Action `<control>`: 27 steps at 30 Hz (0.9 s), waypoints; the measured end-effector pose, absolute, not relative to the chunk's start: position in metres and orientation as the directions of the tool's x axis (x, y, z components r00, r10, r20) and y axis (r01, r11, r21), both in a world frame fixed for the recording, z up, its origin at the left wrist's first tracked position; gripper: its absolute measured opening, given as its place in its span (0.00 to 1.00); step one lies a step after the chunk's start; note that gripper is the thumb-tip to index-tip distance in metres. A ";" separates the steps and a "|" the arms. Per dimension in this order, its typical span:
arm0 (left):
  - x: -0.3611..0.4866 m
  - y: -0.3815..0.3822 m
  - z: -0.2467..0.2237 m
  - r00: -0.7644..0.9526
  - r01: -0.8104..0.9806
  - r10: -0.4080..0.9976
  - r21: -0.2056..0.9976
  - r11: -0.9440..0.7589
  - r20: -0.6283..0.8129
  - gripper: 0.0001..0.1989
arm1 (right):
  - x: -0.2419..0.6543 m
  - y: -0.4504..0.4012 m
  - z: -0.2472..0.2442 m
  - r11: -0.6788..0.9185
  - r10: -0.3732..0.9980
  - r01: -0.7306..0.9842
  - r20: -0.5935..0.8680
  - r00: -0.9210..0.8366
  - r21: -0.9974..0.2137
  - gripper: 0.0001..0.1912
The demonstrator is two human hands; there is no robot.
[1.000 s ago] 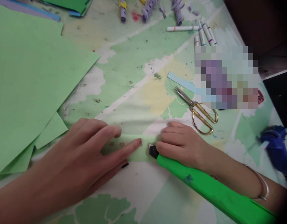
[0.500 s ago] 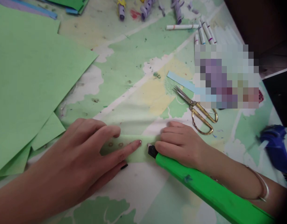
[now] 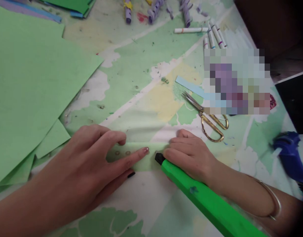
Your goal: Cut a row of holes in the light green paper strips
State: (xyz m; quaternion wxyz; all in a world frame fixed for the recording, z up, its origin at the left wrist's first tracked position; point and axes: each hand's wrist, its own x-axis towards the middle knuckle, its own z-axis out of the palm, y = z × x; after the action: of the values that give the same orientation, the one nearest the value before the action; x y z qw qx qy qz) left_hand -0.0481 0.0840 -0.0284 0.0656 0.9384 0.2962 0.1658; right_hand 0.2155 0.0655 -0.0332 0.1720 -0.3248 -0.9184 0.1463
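A pale green paper strip (image 3: 151,164) lies on the table, with a few small brown rings drawn on it. My left hand (image 3: 92,164) rests on the strip's left part, fingers spread and pressing it flat, and covers much of it. In my right hand (image 3: 188,153) is a thick green marker (image 3: 205,200) with a black collar. Its tip touches or nearly touches the strip, just right of my left fingertip. The fingers of my right hand are wrapped round the marker near its tip.
Gold-handled scissors (image 3: 203,112) lie open beyond my right hand, beside a light blue paper strip (image 3: 188,86). Large green paper sheets (image 3: 33,82) fill the left. White markers (image 3: 217,34) and purple paper rolls (image 3: 186,13) are at the back. A blue glue gun (image 3: 287,151) stands right.
The green marker's body has swung slightly and its tip has shifted a little left. My left hand stays nearly still on the strip.
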 end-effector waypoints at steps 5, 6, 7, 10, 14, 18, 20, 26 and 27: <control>-0.048 0.084 -0.028 0.783 0.519 0.568 0.236 -0.822 0.254 0.21 | 0.214 0.066 -0.033 0.746 0.650 0.548 0.236 -0.722 -0.378 0.06; -0.047 0.085 -0.027 0.782 0.520 0.570 0.241 -0.820 0.252 0.21 | 0.214 0.066 -0.033 0.746 0.651 0.548 0.236 -0.722 -0.378 0.06; -0.047 0.085 -0.027 0.779 0.523 0.575 0.247 -0.816 0.251 0.20 | 0.215 0.066 -0.033 0.747 0.649 0.546 0.237 -0.723 -0.380 0.06; -0.047 0.085 -0.027 0.780 0.524 0.575 0.245 -0.816 0.248 0.21 | 0.216 0.066 -0.035 0.748 0.647 0.541 0.237 -0.725 -0.384 0.05; -0.048 0.085 -0.028 0.785 0.520 0.565 0.227 -0.824 0.254 0.21 | 0.217 0.067 -0.036 0.749 0.646 0.538 0.245 -0.723 -0.387 0.07; -0.048 0.086 -0.028 0.782 0.517 0.566 0.237 -0.823 0.260 0.21 | 0.217 0.067 -0.037 0.747 0.648 0.537 0.250 -0.719 -0.390 0.06; -0.048 0.086 -0.028 0.788 0.514 0.565 0.241 -0.823 0.246 0.22 | 0.217 0.066 -0.038 0.742 0.652 0.538 0.243 -0.719 -0.400 0.05; -0.049 0.085 -0.026 0.789 0.512 0.563 0.243 -0.824 0.247 0.22 | 0.218 0.064 -0.037 0.734 0.659 0.539 0.243 -0.711 -0.413 0.03; -0.049 0.085 -0.027 0.787 0.511 0.564 0.248 -0.823 0.251 0.22 | 0.218 0.064 -0.036 0.731 0.662 0.543 0.239 -0.710 -0.412 0.03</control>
State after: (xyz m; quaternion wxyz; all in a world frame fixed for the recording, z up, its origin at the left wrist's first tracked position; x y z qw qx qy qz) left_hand -0.0490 0.0853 -0.0266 0.0835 0.9415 0.2854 0.1585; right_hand 0.2179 0.0640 -0.0365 0.1886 -0.3309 -0.9111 0.1578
